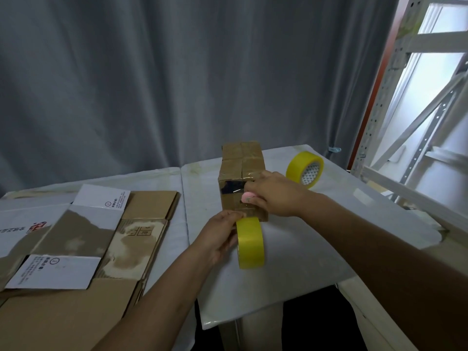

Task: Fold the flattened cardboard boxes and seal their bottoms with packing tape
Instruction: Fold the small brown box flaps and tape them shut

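Note:
A folded brown cardboard box [240, 168] stands on the white table [291, 262], with glossy clear tape running over its top and down its near face. My left hand [220, 239] grips a yellow tape roll [250, 243] just below the box's near bottom edge. My right hand [273, 193] rests against the near face and holds a small pink cutter [247, 197] at the tape. A stack of flattened cardboard boxes [83, 239] lies to the left.
A second yellow tape roll [305, 169] stands on edge at the table's far right. Grey curtain [177, 84] hangs behind. A metal shelving frame [415, 97] stands at the right. The table's front edge drops off near me.

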